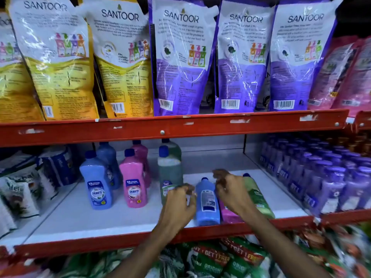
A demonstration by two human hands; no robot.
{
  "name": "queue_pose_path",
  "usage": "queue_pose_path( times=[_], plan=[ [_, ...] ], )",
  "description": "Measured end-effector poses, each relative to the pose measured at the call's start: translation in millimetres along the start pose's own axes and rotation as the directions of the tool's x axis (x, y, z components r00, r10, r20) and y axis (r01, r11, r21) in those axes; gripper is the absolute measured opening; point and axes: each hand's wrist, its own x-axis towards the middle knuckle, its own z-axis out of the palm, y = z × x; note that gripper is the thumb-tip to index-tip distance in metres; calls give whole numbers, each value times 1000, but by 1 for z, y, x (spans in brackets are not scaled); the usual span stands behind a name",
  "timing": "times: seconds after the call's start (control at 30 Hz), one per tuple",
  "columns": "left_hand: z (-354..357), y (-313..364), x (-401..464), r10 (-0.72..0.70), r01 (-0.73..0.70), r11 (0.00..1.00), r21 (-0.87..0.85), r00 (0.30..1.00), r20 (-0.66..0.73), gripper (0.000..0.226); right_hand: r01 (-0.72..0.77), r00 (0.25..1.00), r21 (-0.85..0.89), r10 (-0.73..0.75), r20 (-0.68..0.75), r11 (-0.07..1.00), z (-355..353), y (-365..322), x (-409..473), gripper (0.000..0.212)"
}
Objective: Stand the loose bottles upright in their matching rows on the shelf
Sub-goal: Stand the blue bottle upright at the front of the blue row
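Observation:
Three short rows of upright bottles stand on the white shelf (120, 217): blue (97, 183), pink (133, 182) and green (170, 167). Three loose bottles lie flat near the front edge: a blue one (206, 201), a pink one (228, 213) mostly hidden under my right hand, and a green one (259, 195). My left hand (178, 203) hovers with curled fingers just left of the lying blue bottle, in front of the green row. My right hand (230, 193) hangs over the lying pink bottle with fingers bent; no grip is visible.
Purple bottles (321, 177) fill the shelf's right side in dense rows. Packets (26, 187) crowd the left. A red shelf beam (160, 131) runs overhead with hanging refill pouches (180, 57) above. More packets (220, 259) sit below the red front lip.

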Motion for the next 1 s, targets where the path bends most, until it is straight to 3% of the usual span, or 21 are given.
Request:
queue_pose_path(
  times=[0.07, 0.13, 0.2, 0.43, 0.5, 0.57, 0.67, 0.8, 0.87, 1.0],
  plan=[
    [16, -1, 9, -214, 237, 969, -72, 947, 238, 26, -139, 980, 36, 133, 149, 990, 7, 4, -1, 17],
    [29, -2, 20, -355, 457, 875, -161, 831, 428, 31, -246, 939, 20, 233, 252, 969, 14, 7, -3, 15],
    [41, -3, 31, -434, 603, 765, -227, 742, 511, 33, -296, 906, 21, 274, 321, 955, 18, 10, -5, 17],
    [44, 12, 42, -445, 781, 553, -290, 571, 689, 24, -396, 853, 67, 340, 396, 916, 19, 12, -5, 24],
    [47, 13, 44, -445, 807, 500, -315, 551, 706, 22, -431, 851, 89, 372, 370, 898, 19, 14, -7, 20],
    [49, 13, 40, -436, 802, 459, -381, 577, 691, 19, -433, 873, 107, 387, 297, 895, 19, 16, -10, 15],
    [38, 9, 31, -408, 717, 472, -512, 693, 594, 5, -395, 905, 220, 338, 257, 892, 20, 18, -15, 19],
    [1, -14, 13, -251, 528, 499, -688, 847, 468, 36, -434, 897, 565, 280, 341, 701, 22, -2, -25, 26],
    [-24, -33, 0, -178, 448, 501, -740, 891, 419, 39, -372, 924, 609, 219, 313, 701, 28, -21, -29, 25],
    [-71, -72, -23, -169, 310, 558, -770, 951, 261, 44, -248, 963, 600, 128, 235, 761, 53, -80, -35, 30]
  ],
)
